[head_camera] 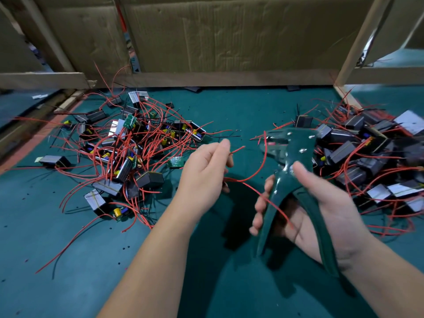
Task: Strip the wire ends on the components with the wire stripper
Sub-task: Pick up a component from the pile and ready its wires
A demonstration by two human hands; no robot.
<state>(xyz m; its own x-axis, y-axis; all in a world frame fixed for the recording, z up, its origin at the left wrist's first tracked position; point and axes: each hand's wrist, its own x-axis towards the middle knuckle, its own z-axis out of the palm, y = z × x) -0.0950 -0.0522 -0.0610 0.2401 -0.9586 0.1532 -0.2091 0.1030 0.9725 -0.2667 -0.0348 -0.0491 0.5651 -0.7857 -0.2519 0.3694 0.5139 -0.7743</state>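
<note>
My right hand [321, 203] grips the green wire stripper [291, 171] by its two spread handles, its jaws pointing up and left. My left hand [206, 171] pinches a red wire [250, 177] between thumb and fingers. That wire loops to the right and up into the stripper's jaws [268, 143]. Another stretch of it runs down across my right palm. A short red end sticks out above my left fingers. The part the wire belongs to is hidden under my left hand.
A pile of black components with red wires [128, 152] lies at the left on the green mat [68, 249]. A second pile [367, 152] lies at the right. Cardboard walls [218, 37] and wooden rails close off the back. Small bits of insulation dot the mat.
</note>
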